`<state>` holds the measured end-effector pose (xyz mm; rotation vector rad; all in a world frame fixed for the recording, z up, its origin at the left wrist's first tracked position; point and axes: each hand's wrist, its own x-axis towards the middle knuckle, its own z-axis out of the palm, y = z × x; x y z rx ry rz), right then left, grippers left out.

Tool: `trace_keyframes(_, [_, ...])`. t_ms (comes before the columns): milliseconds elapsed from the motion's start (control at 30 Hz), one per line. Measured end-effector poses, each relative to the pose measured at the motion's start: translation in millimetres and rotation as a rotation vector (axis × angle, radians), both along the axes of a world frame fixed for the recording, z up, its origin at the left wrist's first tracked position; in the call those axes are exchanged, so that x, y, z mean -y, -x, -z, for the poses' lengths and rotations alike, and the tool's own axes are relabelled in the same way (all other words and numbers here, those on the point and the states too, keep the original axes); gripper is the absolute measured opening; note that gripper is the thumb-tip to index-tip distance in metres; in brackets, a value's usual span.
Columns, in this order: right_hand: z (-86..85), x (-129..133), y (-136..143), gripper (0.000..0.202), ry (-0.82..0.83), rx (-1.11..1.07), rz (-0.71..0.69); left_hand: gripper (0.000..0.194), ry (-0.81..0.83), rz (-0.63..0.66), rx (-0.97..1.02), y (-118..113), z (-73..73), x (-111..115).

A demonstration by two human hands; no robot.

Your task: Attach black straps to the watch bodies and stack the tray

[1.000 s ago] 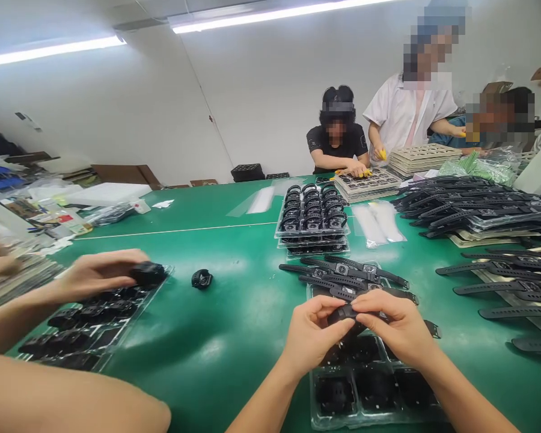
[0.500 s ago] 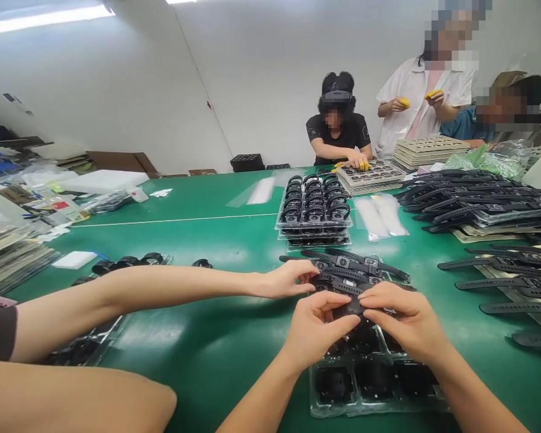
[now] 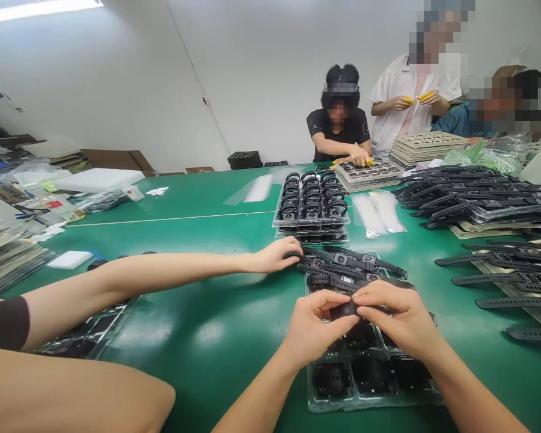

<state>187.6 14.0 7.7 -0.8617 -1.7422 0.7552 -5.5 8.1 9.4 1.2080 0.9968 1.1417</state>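
Two bare hands, the left hand (image 3: 313,328) and the right hand (image 3: 399,316), pinch one small black piece (image 3: 343,309), largely covered by their fingertips, both clamped on it. It is above one clear plastic tray with square compartments (image 3: 338,407) on the green counter (image 3: 234,343); the three nearest compartments each hold a dark piece. Across the tray's far end lie at least four black watches with perforated straps (image 3: 341,260), and one co-worker's hand (image 3: 276,257) is at their left ends, its grip unclear. Beyond stands one stack of at least two clear trays (image 3: 309,222), black looped watches (image 3: 312,204) in three columns on top. Two long whitish sheets (image 3: 381,213) lie beside it; three people face the counter's far side
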Motion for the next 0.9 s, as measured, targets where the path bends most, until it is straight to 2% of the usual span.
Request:
trace_keyframes(133, [-2.3, 1.3, -0.6, 0.012, 0.015, 0.079, -0.032, 0.025, -0.049, -0.004, -0.019, -0.8, 1.0, 2.2])
trace_keyframes(233, [-3.6, 2.5, 0.3, 0.03, 0.034, 0.158, -0.026, 0.029, -0.125, 0.049, -0.054, 0.9, -2.5, 5.2])
trace_keyframes(300, [-4.8, 2.7, 0.6, 0.034, 0.051, 0.182, -0.024, 0.025, -0.197, 0.082, -0.067, 3.2, -6.2, 6.4])
trace_keyframes(433, [-11.3, 2.8, -1.3, 0.021, 0.166, 0.176, -0.049, 0.017, -0.37, 0.118, -0.181, 9.7, -9.7, 3.4])
trace_keyframes(600, [-21.1, 3.5, -2.8, 0.013, 0.373, 0.194, -0.082, 0.009, -0.637, 0.171, -0.428, 16.6, -3.0, -4.5])
trace_keyframes(733, [-20.7, 1.6, -1.0, 0.009, 0.455, 0.129, -0.114, 0.021, -0.856, 0.19, -0.534, 17.9, 1.8, -6.1])
trace_keyframes(900, [-15.9, -0.5, 2.5, 0.008, 0.513, 0.059, -0.109, 0.027, -0.953, 0.13, -0.743, 15.1, 3.3, -1.1])
